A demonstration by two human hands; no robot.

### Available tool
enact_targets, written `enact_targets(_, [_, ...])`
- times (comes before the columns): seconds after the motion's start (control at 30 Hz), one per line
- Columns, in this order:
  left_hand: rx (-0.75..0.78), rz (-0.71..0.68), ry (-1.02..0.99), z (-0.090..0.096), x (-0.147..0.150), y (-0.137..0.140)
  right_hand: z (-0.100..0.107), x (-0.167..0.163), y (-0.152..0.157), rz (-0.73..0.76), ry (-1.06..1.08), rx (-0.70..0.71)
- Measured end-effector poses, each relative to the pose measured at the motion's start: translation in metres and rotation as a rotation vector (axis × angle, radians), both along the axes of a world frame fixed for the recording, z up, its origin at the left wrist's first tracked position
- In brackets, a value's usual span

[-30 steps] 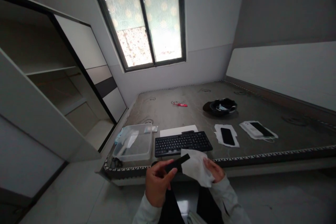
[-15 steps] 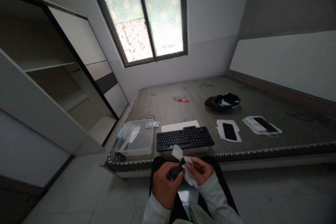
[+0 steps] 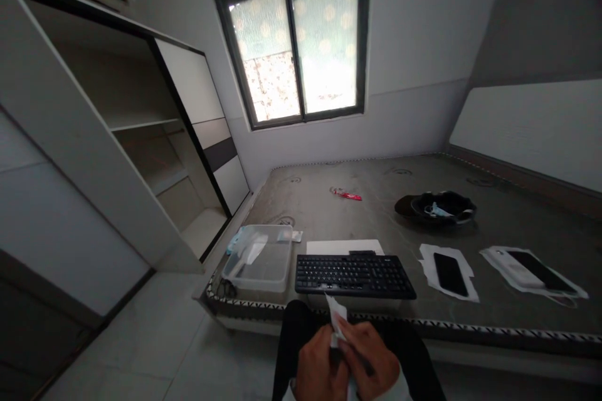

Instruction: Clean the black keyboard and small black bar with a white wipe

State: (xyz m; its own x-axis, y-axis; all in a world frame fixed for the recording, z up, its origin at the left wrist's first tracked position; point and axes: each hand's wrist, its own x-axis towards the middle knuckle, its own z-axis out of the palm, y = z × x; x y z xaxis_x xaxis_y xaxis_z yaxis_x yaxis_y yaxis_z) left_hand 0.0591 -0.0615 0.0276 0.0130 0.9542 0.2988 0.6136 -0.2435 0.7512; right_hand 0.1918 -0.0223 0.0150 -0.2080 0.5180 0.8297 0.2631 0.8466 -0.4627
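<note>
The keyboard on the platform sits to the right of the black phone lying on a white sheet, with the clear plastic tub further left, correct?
Not quite. In the head view the keyboard sits to the left of the black phone, which does lie on a white sheet. The clear plastic tub is indeed further left.

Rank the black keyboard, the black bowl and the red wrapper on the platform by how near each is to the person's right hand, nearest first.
Measured from the right hand, at the bottom of the head view:
1. The black keyboard, at the near edge just ahead of the hand.
2. The black bowl, farther back on the right.
3. The red wrapper, out in the middle toward the window, close to the bowl's distance yet slightly farther.
</note>
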Motion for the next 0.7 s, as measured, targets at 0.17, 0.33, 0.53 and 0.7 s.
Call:
enact_targets(0.17, [-0.038,0.162,-0.020,0.006,0.002,-0.002,-0.005,-0.004,0.003,-0.029,-0.031,-0.033])
enact_targets(0.33, [-0.135,0.122,-0.051,0.020,0.007,-0.001,-0.005,-0.006,0.003,-0.052,0.028,-0.158])
enact_targets(0.53, [-0.356,0.153,-0.353,0.015,0.007,0.006,0.009,-0.005,-0.002,-0.064,0.084,-0.404])
enact_targets(0.7, [-0.424,0.152,-0.496,0.013,0.008,0.004,0.018,0.002,0.003,0.056,0.354,-0.889])
